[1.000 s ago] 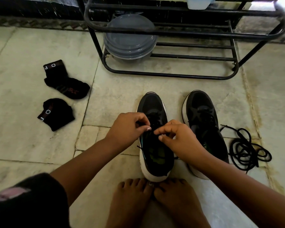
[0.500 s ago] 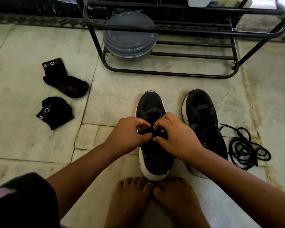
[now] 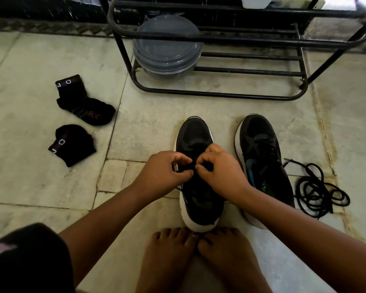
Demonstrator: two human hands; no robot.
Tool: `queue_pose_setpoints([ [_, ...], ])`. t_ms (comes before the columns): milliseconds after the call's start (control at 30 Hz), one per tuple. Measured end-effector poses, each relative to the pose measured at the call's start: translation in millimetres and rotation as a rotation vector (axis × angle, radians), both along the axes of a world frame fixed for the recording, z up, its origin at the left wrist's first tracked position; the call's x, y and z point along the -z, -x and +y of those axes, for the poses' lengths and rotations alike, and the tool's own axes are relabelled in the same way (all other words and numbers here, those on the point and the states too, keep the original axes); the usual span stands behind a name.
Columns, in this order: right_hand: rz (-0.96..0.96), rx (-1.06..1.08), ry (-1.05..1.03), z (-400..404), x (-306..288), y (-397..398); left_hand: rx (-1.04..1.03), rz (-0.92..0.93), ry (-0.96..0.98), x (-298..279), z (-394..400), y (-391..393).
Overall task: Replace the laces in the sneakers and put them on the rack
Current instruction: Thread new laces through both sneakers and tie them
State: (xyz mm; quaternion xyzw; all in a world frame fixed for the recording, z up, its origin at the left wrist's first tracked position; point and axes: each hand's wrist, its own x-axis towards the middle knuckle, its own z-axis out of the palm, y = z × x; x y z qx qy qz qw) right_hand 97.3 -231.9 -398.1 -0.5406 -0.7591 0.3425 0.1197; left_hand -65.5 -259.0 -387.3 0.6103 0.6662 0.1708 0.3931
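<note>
Two black sneakers with white soles stand side by side on the stone floor, toes pointing away from me. Over the left sneaker (image 3: pixel 195 136), my left hand (image 3: pixel 165 170) and my right hand (image 3: pixel 220 166) meet at the tongue, each pinching the black lace (image 3: pixel 193 164) between thumb and fingers. The right sneaker (image 3: pixel 260 149) stands untouched, laced. A loose black lace (image 3: pixel 317 193) lies coiled on the floor to its right. The black metal shoe rack (image 3: pixel 220 95) stands beyond the sneakers.
Two black socks (image 3: pixel 85 106) (image 3: pixel 72 144) lie on the floor at the left. A grey lidded plastic bowl (image 3: pixel 167 45) sits on the rack's lower bars. My bare feet (image 3: pixel 201 259) touch the left sneaker's heel.
My hands came together from either side of the shoe opening and moved up to the tongue, closing in on the lace. The sneakers have stayed in place.
</note>
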Motion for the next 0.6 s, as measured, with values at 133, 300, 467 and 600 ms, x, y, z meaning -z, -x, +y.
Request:
queue_pose_setpoints([
  [133, 0.125, -0.075, 0.113, -2.3, -3.1, -8.8, -0.012, 0.061, -0.034, 0.7, -3.7, 5.9],
  [300, 0.475, -0.057, 0.203, -1.0, -32.3, -20.4, -0.016, -0.019, 0.053, 8.4, -6.6, 13.5],
  [467, -0.219, -0.274, 0.11, -110.0, 45.6, -45.6, 0.01, -0.074, 0.047, 10.3, -4.9, 10.4],
  [600, -0.471, -0.564, 0.026, -144.9, 78.2, -45.9, 0.012, -0.061, 0.044, 13.8, -2.6, 10.1],
])
